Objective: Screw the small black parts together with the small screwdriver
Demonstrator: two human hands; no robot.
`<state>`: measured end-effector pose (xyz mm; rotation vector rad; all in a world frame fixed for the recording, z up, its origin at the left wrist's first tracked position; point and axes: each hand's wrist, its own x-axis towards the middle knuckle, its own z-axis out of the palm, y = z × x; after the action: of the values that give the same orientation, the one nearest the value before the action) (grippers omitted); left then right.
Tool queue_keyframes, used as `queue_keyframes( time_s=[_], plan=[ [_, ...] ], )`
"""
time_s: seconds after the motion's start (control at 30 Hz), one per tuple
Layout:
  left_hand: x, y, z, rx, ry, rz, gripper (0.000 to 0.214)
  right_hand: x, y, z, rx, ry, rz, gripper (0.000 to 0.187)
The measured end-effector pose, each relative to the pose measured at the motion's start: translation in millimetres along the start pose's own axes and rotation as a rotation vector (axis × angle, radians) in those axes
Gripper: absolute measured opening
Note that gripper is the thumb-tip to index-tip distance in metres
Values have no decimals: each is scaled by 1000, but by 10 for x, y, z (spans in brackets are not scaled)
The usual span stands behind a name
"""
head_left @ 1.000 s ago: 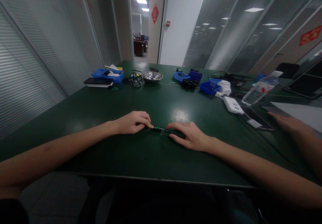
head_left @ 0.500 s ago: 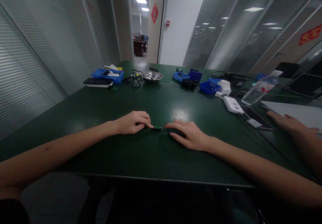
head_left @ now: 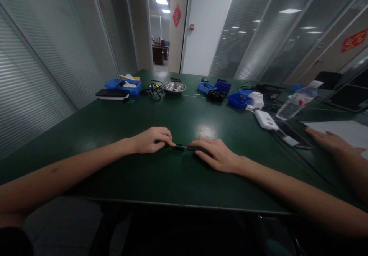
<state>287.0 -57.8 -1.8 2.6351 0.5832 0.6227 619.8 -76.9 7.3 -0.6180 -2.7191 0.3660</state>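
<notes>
Both my hands rest on the dark green table (head_left: pixel 120 125) near its front edge. My left hand (head_left: pixel 151 140) is curled, its fingertips pinching the left end of a small green part (head_left: pixel 179 146) lying between the hands. My right hand (head_left: pixel 217 154) is closed over a dark slim tool (head_left: pixel 198 150), whose tip meets the green part. The rest of the tool is hidden under my fingers.
At the back stand blue trays (head_left: pixel 123 86), a black phone on a book (head_left: pixel 112 93), cables (head_left: pixel 154 89), a steel bowl (head_left: pixel 174 87), a white device (head_left: pixel 266 119) and a water bottle (head_left: pixel 297 100). Another person's hand (head_left: pixel 330 141) lies flat at the right by white paper (head_left: pixel 342 127).
My hands have barely moved. The green part now looks darker and more covered by the tool tip. The other person's hand at the right has spread flat on the table.
</notes>
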Motion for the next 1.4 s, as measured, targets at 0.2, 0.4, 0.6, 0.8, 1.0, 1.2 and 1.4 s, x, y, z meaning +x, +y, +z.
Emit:
queue_keyframes(
  time_s=[0.2, 0.4, 0.6, 0.8, 1.0, 1.2, 1.4],
  plan=[
    [3, 6, 3, 6, 1, 16, 37, -4, -3, -22, 20, -19, 12, 33],
    [-4, -25, 18, 20, 8, 27, 39, -11, -15, -18, 36, -15, -3, 33],
    [2, -2, 1, 8, 3, 21, 39, -3, -21, -19, 23, -16, -21, 32],
    [10, 13, -6, 18, -3, 19, 39, -1, -19, -22, 17, -26, -14, 32],
    [34, 72, -8, 46, 5, 67, 37, 3, -23, -19, -14, -32, -18, 31],
    [57, 166, 18, 31, 29, 51, 30, 6, -19, 5, -26, -17, -29, 29],
    [102, 345, 47, -36, -45, 104, 30, 11, -16, 3, 8, 26, -27, 28]
  ],
)
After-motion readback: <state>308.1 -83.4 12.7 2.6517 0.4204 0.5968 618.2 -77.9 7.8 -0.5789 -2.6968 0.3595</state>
